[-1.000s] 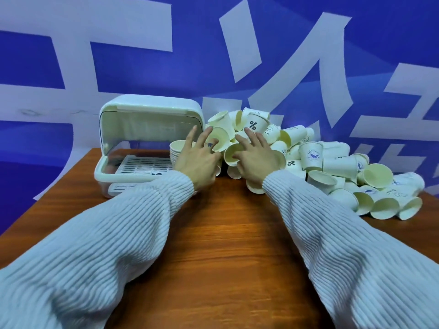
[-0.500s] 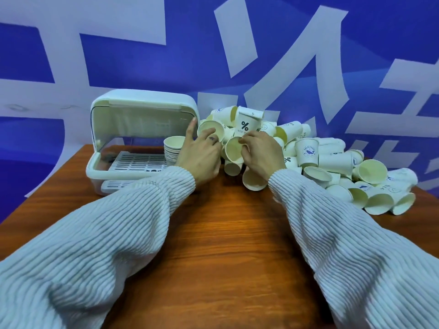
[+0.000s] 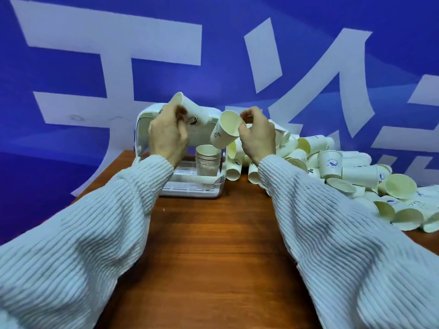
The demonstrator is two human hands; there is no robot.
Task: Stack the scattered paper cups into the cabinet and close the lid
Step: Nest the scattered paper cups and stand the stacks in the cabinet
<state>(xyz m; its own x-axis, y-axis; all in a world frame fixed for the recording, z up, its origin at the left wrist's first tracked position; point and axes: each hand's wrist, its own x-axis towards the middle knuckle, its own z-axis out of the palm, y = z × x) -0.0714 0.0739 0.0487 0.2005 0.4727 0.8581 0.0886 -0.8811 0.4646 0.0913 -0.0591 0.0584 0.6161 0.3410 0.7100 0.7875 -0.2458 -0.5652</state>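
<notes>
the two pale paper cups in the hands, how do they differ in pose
The pale paper cup in the left hand is held higher, its mouth pointing up and left; the pale paper cup in the right hand hangs lower, above the cabinet's stack, showing its open mouth. Both are tilted, printed and lifted off the table.

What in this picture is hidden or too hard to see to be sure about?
Head view, the only one:
- How many cups are in the stack inside the cabinet: rims too close together to count.
- The cabinet's left half: hidden behind the left hand and its cup.
- Printing on the right hand's cup: too small to read.
- The pile of cups: cut off by the right edge.
</notes>
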